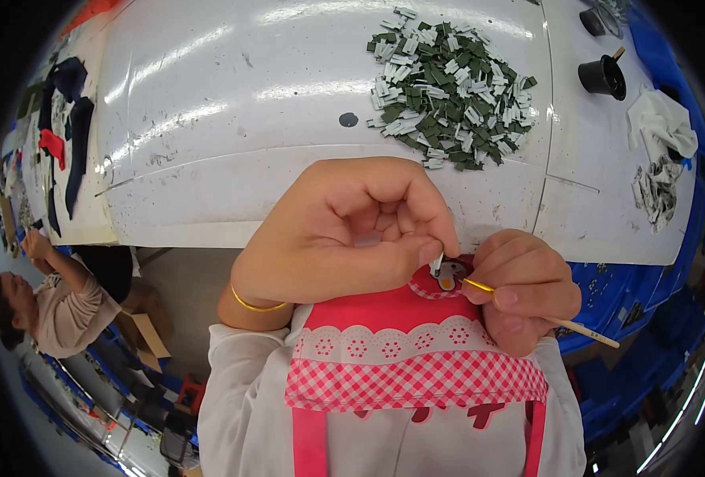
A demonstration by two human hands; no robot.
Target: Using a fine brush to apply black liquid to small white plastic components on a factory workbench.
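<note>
My left hand (340,230), with a gold bangle at its wrist, pinches a small pale flat piece (437,265) between thumb and forefinger, in front of my chest. Between the fingers of my right hand (527,286) is a thin paintbrush (587,331) with a gold ferrule and pale handle. Its tip points left, toward the piece, a small gap apart. Behind both hands is the red and checked apron (416,370) I wear. Beyond them on the table lies a heap of small white and dark green pieces (452,91).
A white table (233,191) spreads ahead. At its right stand a black cup (601,78) with a stick, another dark cup (599,21), and a crumpled, stained white cloth (658,123). Dark fabric (78,143) lies far left. A person (74,306) works at the left, near a cardboard box (142,338).
</note>
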